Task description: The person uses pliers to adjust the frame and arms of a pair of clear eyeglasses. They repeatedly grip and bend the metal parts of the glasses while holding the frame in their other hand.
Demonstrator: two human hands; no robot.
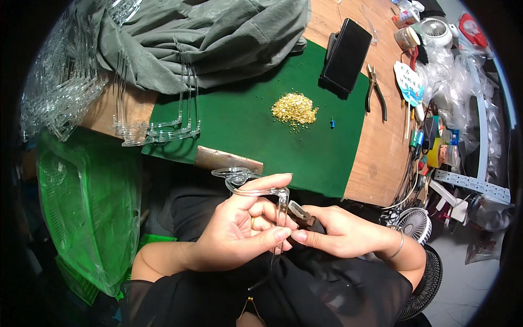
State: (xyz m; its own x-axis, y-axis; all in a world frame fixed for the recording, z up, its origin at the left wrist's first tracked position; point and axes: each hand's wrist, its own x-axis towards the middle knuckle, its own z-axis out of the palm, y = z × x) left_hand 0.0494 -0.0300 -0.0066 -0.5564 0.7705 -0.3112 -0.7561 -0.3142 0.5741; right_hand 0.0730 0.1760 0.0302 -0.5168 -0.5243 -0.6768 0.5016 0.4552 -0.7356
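Note:
A pair of clear plastic eyeglasses frames (pixel 281 203) is gripped in my left hand (pixel 231 229), its fingers closed round the hinge corner and one temple. That temple points down toward my lap. My right hand (pixel 343 233) is wrapped round dark-handled pliers (pixel 303 213), whose jaws lie right beside the hinge. Whether the jaws touch the frames I cannot tell. Both hands are over my lap, in front of the near edge of a green mat (pixel 305 163). On the mat lies a heap of tiny gold-coloured parts (pixel 294 108), with a blue push pin (pixel 333 123) to its right.
Several clear frames (pixel 158 133) stand at the mat's left, beside a grey cloth (pixel 218 49). A narrow block (pixel 229 161) sits at the near edge. A black phone (pixel 348 57) and other pliers (pixel 375 94) lie right. A green basket (pixel 90 218) stands left, small fans (pixel 414 224) right.

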